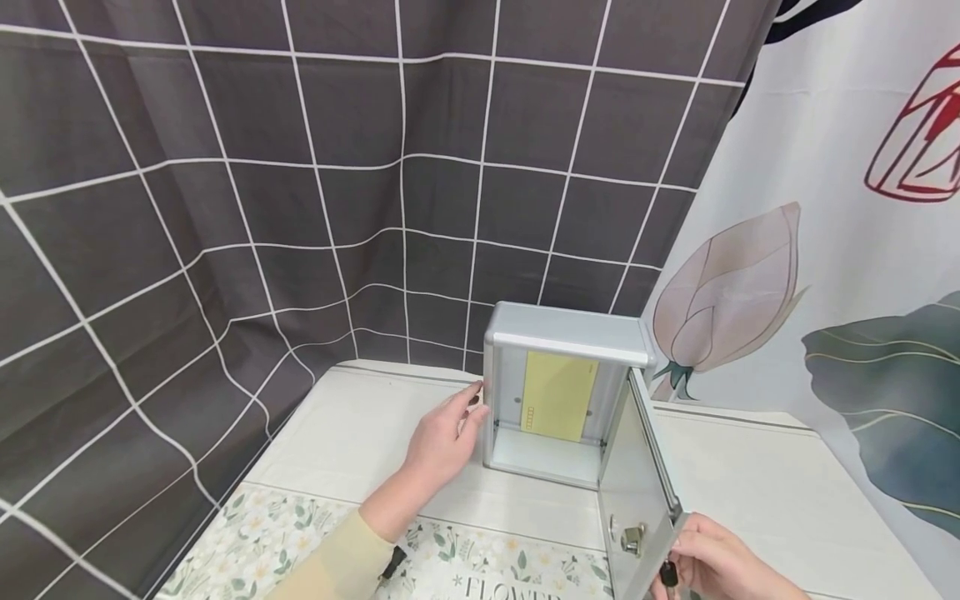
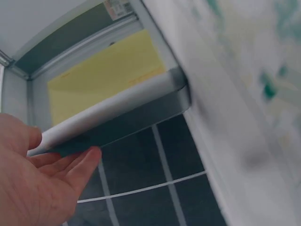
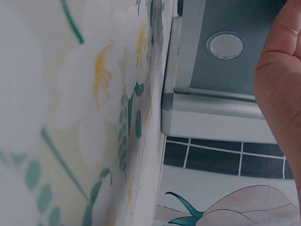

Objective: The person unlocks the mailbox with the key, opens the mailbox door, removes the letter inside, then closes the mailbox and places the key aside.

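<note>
A silver-grey metal lockbox (image 1: 570,321) stands on the table with its front door swung out to the right. Inside, a yellow envelope (image 1: 558,396) leans against the back wall; it also shows in the left wrist view. My left hand (image 1: 442,437) is at the box's left side, thumb by the front edge and fairly straight fingers along the side wall. My right hand (image 1: 712,558) holds the free edge of the door (image 1: 637,475). A black-headed key (image 1: 669,573) shows by those fingers. On the door's inner face sits a metal lock (image 1: 632,540).
The table's white cover (image 1: 390,408) has a floral mat (image 1: 300,525) with lettering across the front. Behind the box hangs a dark curtain (image 1: 337,108) with white grid lines. A white curtain (image 1: 825,150) with flower and leaf prints hangs to the right.
</note>
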`<state>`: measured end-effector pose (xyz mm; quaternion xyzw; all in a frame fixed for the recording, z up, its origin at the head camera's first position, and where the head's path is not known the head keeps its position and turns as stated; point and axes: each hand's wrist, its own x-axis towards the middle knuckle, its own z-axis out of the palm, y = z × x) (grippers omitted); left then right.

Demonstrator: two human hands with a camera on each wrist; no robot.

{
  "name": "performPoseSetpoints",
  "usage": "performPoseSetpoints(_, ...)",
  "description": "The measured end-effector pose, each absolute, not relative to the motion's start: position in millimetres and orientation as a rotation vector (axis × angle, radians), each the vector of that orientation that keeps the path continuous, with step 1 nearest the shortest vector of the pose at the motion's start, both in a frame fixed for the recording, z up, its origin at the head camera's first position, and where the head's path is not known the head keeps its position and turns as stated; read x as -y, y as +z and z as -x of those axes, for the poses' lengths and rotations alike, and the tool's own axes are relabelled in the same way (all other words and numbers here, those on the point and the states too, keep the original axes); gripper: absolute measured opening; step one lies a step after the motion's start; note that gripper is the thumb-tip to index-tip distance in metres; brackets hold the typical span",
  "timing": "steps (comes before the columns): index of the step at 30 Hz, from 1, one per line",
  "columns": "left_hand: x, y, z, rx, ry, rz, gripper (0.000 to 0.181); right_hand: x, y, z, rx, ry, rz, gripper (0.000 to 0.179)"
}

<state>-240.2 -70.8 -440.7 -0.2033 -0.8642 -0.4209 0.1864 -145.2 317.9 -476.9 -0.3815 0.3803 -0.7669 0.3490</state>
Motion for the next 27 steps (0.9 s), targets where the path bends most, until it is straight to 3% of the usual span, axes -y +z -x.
performPoseSetpoints(10, 73, -422, 228, 2.240, -1.053, 0.662, 0.044, -320, -472, 143, -1.048, -1.996, 0.906, 0.034)
performPoseSetpoints(25, 64, -418, 218, 2.072, -0.997, 0.825, 0.040, -321, -473, 144, -1.079, -1.982, 0.946, 0.036)
performPoseSetpoints(27, 62, -420, 216, 2.081, -1.000, 0.856, 0.040, -320, -473, 144, -1.089, -1.969, 0.951, 0.044)
